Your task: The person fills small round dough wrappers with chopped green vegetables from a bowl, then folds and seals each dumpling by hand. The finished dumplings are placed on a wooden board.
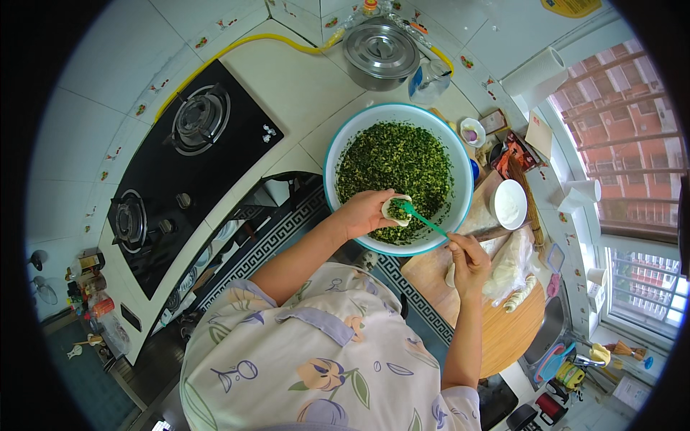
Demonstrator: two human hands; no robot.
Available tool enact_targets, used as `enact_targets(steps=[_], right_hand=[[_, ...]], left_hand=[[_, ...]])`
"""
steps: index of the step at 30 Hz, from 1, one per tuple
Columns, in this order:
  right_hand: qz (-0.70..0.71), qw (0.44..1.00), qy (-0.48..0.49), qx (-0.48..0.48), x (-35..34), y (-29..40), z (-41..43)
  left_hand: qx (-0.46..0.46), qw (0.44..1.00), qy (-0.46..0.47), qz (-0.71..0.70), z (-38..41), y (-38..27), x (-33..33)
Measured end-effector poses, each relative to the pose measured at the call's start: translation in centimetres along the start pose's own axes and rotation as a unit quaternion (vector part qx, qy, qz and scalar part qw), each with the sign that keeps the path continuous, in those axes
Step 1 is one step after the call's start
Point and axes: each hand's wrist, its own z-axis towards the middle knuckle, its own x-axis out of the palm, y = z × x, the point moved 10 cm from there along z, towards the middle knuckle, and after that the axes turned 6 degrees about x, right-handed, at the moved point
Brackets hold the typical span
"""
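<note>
Over the front rim of a large white basin [467, 178] with a blue edge, my left hand [366, 214] holds a cupped dough wrapper [389, 203]. Chopped green filling [393, 156] fills much of the basin, and a small heap of it lies in the wrapper. My right hand [468, 261] grips the handle of a green plastic spoon [428, 223], whose head rests on the filling in the wrapper. Beside the right hand, pale dough [449, 275] lies on a wooden board [426, 277], partly hidden by the fingers.
Right of the basin are a white bowl of flour [508, 204], a plastic bag [506, 266], a twisted dough strip [520, 294] and a round wooden board [509, 334]. A lidded steel pot [381, 51] and a plastic jug [429, 81] stand behind. A black gas hob [215, 167] is at left.
</note>
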Motion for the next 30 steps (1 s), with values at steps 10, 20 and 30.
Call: enact_targets(steps=[10,20,30], right_hand=[[-0.058,0.997,0.029,-0.052,1.1,2.2,-0.3],[0.145,0.977,-0.100,0.117,-0.7,-4.3,-2.1],[0.051,0.995,-0.079,0.044,0.0,-3.2,-2.5]], left_hand=[[0.000,1.000,-0.001,-0.014,0.3,0.3,-0.7],[0.019,0.999,-0.020,-0.035,-0.4,-0.7,-0.6],[0.026,0.999,-0.004,-0.045,-0.6,-0.7,0.1]])
